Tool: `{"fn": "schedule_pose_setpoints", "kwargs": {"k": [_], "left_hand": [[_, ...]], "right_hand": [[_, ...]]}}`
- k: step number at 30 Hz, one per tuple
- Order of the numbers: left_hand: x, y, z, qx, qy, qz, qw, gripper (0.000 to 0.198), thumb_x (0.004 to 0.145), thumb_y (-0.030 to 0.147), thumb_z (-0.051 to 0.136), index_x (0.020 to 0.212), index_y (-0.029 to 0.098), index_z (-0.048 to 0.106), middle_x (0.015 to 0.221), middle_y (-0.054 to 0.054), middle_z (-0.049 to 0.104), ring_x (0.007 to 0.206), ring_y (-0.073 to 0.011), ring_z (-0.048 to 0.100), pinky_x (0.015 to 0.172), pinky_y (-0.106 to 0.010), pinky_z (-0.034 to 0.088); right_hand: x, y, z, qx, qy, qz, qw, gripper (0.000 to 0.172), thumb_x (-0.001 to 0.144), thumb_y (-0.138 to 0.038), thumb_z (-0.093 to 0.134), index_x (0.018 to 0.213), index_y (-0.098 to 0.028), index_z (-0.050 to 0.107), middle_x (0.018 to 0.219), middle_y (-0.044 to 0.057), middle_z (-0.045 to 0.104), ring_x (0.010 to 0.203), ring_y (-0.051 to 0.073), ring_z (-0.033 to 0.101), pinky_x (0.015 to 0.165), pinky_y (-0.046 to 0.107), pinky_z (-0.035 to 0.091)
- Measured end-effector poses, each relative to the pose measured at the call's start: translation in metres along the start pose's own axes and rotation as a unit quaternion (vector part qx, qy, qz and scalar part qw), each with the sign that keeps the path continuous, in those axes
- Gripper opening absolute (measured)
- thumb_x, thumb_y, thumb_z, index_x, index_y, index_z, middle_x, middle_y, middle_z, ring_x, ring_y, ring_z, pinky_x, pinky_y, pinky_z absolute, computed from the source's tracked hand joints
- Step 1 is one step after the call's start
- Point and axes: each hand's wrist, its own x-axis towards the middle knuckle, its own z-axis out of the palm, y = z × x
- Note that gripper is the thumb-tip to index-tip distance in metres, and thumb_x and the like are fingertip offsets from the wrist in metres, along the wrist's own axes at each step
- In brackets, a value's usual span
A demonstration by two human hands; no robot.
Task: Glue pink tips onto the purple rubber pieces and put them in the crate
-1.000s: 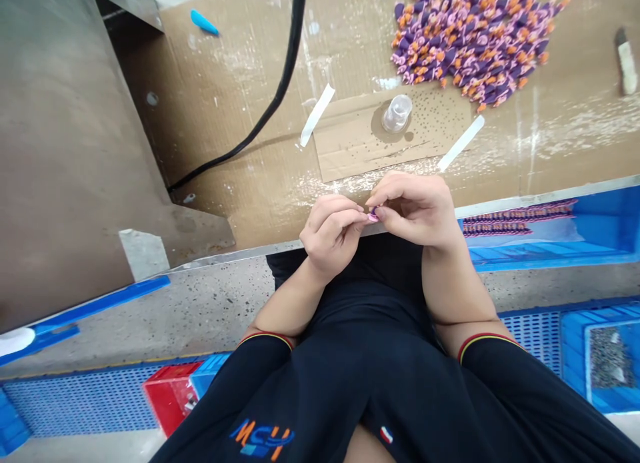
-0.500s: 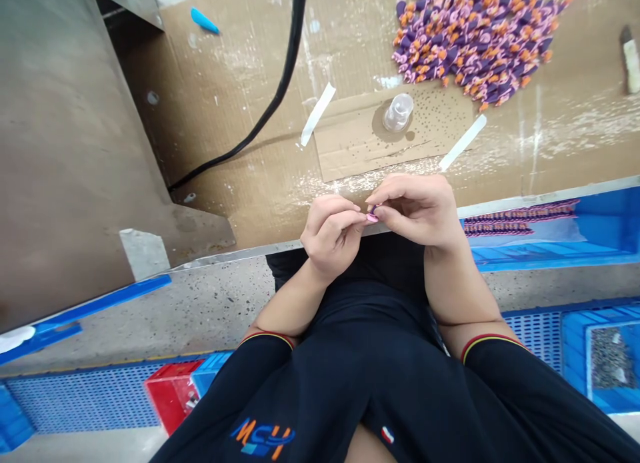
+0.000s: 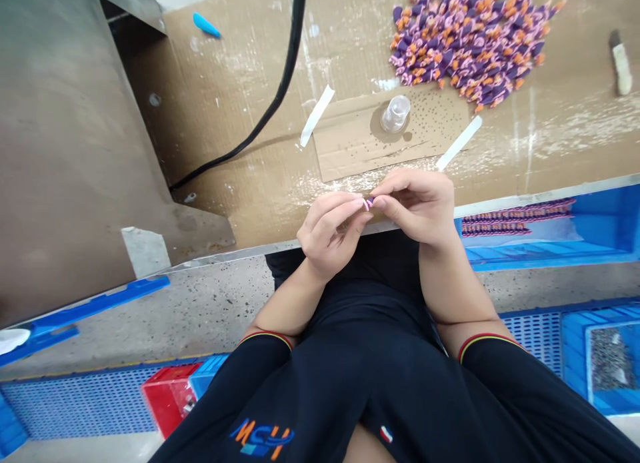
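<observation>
A small purple-and-pink piece (image 3: 369,202) is held between my two hands, just above the table's near edge. My right hand (image 3: 424,204) pinches its purple end between thumb and forefinger. At the pink end, the fingertips of my left hand (image 3: 326,234) are closed on the piece from the left. Its exact kind is too small to make out. Beyond my hands, a clear plastic cup (image 3: 395,114) stands on a taped-down cardboard sheet (image 3: 345,143) spotted with wet marks. Farther back lies a heap of small purple, pink and orange pieces (image 3: 465,46).
On the left stands a large metal housing (image 3: 65,150), with a black cable (image 3: 260,120) running from it. A brush (image 3: 621,63) lies far right and a blue pointed piece (image 3: 206,25) far left. A blue crate (image 3: 600,230) under the edge holds rows of similar pieces.
The small piece has been turned and raised slightly between my fingers, its pink part now more upright. My left thumb has shifted lower, away from the forefinger. The view has moved a little.
</observation>
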Motion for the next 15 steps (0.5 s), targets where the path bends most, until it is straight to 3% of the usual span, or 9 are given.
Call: {"fn": "schedule_pose_setpoints", "kwargs": {"k": [8,15], "left_hand": [[-0.0008,-0.0003,-0.0025,0.011,-0.025,-0.034,0.999,0.016,0.106,0.029,0.081,0.119,0.024,0.076,0.101,-0.002,0.083,0.09,-0.017,0.081,0.081,-0.034,0.069],[0.0002,-0.0001,-0.0017,-0.007,-0.02,-0.042,0.999,0.014,0.104,0.025,0.082,0.115,0.024,0.075,0.1,-0.001,0.083,0.091,-0.0171,0.082,0.081,-0.033,0.07]], "right_hand": [[0.0013,-0.0041,0.0001,-0.009,-0.024,0.003,1.0,0.029,0.103,-0.048,0.083,0.086,-0.024,0.083,0.076,0.002,0.08,0.067,0.015,0.071,0.061,0.028,0.054],[0.0013,-0.0007,0.0,0.006,-0.031,-0.026,0.999,0.015,0.101,-0.035,0.086,0.09,-0.024,0.084,0.079,0.001,0.081,0.067,0.014,0.07,0.061,0.027,0.053]]}}
